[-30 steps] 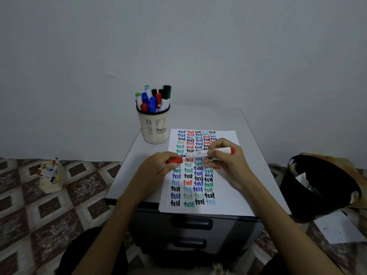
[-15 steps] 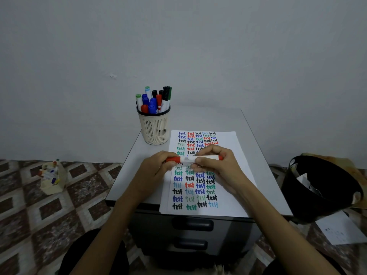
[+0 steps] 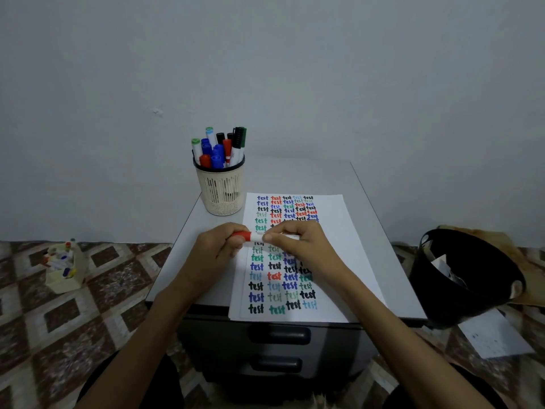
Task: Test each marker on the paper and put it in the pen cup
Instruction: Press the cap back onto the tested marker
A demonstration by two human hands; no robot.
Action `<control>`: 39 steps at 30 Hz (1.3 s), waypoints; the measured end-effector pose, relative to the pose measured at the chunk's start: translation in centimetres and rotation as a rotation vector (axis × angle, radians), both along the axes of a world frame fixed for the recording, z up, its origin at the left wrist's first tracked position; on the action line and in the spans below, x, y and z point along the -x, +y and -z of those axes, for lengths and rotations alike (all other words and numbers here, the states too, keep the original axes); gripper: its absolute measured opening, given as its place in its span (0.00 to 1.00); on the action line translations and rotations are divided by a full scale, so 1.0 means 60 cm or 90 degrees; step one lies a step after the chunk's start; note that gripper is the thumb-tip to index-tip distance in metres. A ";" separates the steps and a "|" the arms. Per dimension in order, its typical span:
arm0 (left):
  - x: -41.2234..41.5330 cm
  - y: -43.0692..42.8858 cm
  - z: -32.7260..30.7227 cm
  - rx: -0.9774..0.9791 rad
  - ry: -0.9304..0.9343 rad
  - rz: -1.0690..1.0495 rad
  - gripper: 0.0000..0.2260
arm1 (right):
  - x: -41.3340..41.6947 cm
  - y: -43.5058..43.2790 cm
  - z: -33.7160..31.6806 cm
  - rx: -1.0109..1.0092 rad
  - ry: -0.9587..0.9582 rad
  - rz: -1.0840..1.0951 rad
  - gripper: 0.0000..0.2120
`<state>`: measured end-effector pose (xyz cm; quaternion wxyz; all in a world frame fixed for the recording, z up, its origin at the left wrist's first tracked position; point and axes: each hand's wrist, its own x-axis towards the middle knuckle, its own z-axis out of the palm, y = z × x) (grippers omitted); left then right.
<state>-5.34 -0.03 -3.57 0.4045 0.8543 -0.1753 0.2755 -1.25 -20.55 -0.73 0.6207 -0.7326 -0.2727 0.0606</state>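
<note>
Above the paper (image 3: pixel 348 261), red marker (image 3: pixel 256 237) held level between both hands: left hand (image 3: pixel 212 252) grip curled round the red cap (image 3: pixel 241 235), right hand (image 3: pixel 300 246) grip pinching the white barrel, apparently seating the cap before the pen cup (image 3: pixel 221 196) beyond.

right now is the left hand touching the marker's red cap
Touching. The head view shows the left hand pinching the red cap between its fingers, with no gap, while the right hand grips the marker by its white barrel.
</note>
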 end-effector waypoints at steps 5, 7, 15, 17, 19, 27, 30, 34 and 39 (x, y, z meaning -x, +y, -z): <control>-0.002 0.004 0.003 -0.014 -0.029 0.004 0.20 | 0.003 0.004 0.004 0.004 0.005 0.005 0.06; -0.003 0.001 0.002 -0.020 -0.029 0.005 0.22 | 0.001 -0.002 0.000 0.029 0.000 -0.004 0.05; 0.001 -0.004 -0.002 0.051 0.002 -0.045 0.08 | -0.029 0.021 -0.024 0.293 -0.214 0.049 0.11; 0.003 -0.006 -0.003 0.076 0.004 -0.052 0.05 | -0.026 0.030 -0.033 0.340 -0.273 0.068 0.12; 0.003 -0.010 -0.002 0.089 0.026 -0.075 0.06 | -0.026 0.038 -0.044 0.391 -0.342 0.073 0.13; -0.008 -0.017 0.021 -0.199 0.185 -0.361 0.25 | -0.079 0.089 -0.104 0.203 -0.258 0.208 0.14; -0.007 -0.019 0.022 -0.231 0.233 -0.375 0.28 | -0.089 0.111 -0.143 0.034 -0.314 0.232 0.29; -0.008 -0.021 0.016 -0.219 0.271 -0.370 0.28 | -0.102 0.140 -0.185 -0.076 -0.383 0.240 0.31; -0.007 -0.023 0.013 -0.209 0.280 -0.367 0.29 | -0.108 0.183 -0.188 -0.092 -0.431 0.241 0.30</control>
